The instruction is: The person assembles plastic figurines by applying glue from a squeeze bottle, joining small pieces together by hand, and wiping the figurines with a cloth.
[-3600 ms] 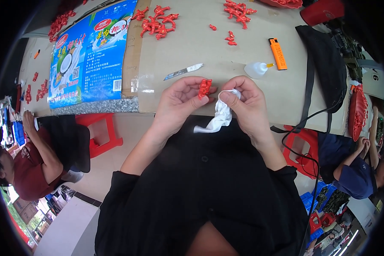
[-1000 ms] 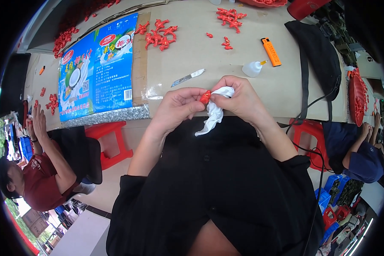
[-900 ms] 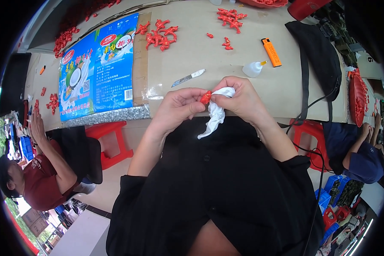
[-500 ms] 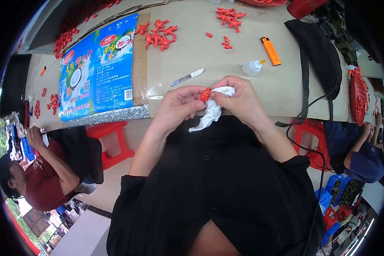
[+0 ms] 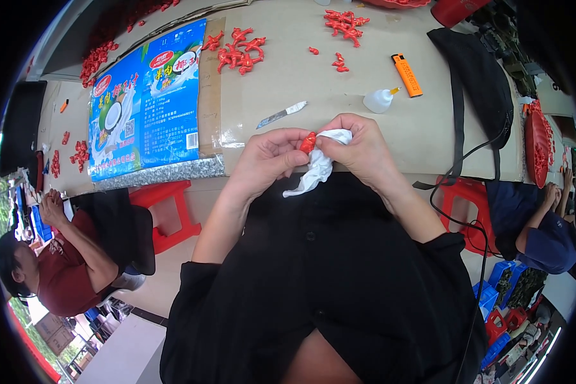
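At centre, your left hand pinches one red piece, seemingly mid-work, against white cloth your right hand grips; red figures lie untouched, upper centre.

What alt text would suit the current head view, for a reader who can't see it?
A person's left hand holds a small red piece beside a white cloth pinched in the right hand, at the near edge of a table. Beyond are a white-handled blade, a pale squeeze bottle, an orange lighter and clusters of red figures.
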Action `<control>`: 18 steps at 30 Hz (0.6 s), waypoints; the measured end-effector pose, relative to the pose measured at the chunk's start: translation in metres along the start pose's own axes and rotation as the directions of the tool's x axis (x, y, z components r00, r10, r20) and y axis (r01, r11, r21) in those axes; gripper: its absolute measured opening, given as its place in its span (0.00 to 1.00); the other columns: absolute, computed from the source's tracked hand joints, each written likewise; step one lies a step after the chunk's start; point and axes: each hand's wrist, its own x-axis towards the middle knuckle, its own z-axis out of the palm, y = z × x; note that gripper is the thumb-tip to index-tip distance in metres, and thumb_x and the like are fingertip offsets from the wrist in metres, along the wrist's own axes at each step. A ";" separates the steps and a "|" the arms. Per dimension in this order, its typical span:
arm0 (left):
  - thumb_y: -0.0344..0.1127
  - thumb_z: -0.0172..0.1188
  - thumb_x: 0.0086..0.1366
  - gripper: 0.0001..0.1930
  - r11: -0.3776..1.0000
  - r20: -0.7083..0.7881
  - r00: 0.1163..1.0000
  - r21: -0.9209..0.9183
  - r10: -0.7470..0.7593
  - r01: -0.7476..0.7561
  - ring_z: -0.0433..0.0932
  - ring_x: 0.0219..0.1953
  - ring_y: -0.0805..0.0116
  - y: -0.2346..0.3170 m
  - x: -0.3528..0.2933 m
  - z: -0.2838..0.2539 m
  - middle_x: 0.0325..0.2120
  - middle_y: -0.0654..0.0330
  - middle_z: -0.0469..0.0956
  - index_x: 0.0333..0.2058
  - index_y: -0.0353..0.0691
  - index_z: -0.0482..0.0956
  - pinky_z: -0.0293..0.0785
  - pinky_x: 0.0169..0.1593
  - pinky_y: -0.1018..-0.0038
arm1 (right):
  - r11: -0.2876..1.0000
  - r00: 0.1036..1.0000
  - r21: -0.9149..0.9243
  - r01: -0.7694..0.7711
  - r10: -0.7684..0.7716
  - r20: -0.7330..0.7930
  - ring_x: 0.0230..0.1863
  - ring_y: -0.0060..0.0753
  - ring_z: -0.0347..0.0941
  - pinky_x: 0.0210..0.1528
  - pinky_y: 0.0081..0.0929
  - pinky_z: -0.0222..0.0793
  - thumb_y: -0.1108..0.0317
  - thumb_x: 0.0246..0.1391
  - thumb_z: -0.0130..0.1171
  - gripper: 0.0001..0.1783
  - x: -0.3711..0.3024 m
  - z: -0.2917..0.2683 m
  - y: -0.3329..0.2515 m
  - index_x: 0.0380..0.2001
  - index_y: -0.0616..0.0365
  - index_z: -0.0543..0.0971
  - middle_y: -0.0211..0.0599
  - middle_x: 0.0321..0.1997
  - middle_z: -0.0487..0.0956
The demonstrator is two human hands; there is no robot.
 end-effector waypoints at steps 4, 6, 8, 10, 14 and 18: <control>0.27 0.59 0.51 0.16 1.000 0.007 1.000 -0.008 0.003 -0.003 0.64 0.17 0.86 0.001 0.000 0.000 0.23 0.65 0.75 0.41 0.35 0.72 0.57 0.19 0.90 | 1.000 0.999 -0.012 0.024 -0.024 -0.041 0.24 0.15 0.69 0.26 0.13 0.66 0.75 0.42 0.57 0.06 -0.002 0.003 0.003 0.24 0.66 0.73 0.32 0.22 0.74; 0.27 0.59 0.51 0.16 1.000 0.001 1.000 -0.005 0.002 -0.002 0.64 0.17 0.85 -0.001 0.000 -0.001 0.23 0.65 0.75 0.41 0.35 0.72 0.57 0.19 0.90 | 1.000 0.998 -0.004 0.019 -0.020 -0.054 0.24 0.15 0.69 0.26 0.13 0.66 0.75 0.42 0.57 0.06 -0.003 0.003 0.003 0.25 0.66 0.73 0.32 0.22 0.74; 0.27 0.59 0.51 0.16 1.000 0.008 1.000 -0.020 0.005 -0.005 0.64 0.17 0.85 -0.004 0.002 -0.001 0.22 0.65 0.75 0.41 0.35 0.72 0.57 0.19 0.90 | 0.999 0.998 -0.022 0.039 -0.040 -0.047 0.24 0.15 0.69 0.26 0.14 0.66 0.75 0.42 0.57 0.06 -0.002 0.003 0.003 0.25 0.66 0.73 0.32 0.22 0.74; 0.27 0.59 0.51 0.16 0.999 0.014 1.000 -0.033 0.016 -0.016 0.64 0.17 0.85 -0.004 0.001 -0.001 0.22 0.65 0.75 0.41 0.35 0.72 0.57 0.19 0.90 | 0.997 0.997 -0.044 0.067 -0.068 -0.038 0.24 0.15 0.69 0.26 0.14 0.65 0.75 0.41 0.57 0.06 -0.003 0.002 0.002 0.25 0.66 0.73 0.32 0.22 0.74; 0.26 0.58 0.51 0.16 1.000 0.004 1.000 -0.018 0.005 -0.005 0.63 0.17 0.85 -0.002 0.000 0.000 0.22 0.66 0.75 0.41 0.36 0.72 0.57 0.19 0.90 | 0.999 0.999 -0.037 0.032 -0.033 -0.022 0.25 0.14 0.68 0.26 0.14 0.65 0.75 0.41 0.57 0.07 -0.002 0.001 0.003 0.25 0.66 0.73 0.32 0.23 0.74; 0.26 0.58 0.51 0.16 1.000 0.009 1.000 -0.025 0.006 -0.006 0.63 0.17 0.85 -0.002 0.000 -0.001 0.23 0.66 0.74 0.41 0.35 0.72 0.57 0.19 0.89 | 0.998 0.996 -0.052 0.043 -0.046 -0.075 0.25 0.15 0.69 0.26 0.15 0.66 0.75 0.41 0.57 0.07 -0.005 0.006 0.003 0.25 0.66 0.72 0.33 0.23 0.74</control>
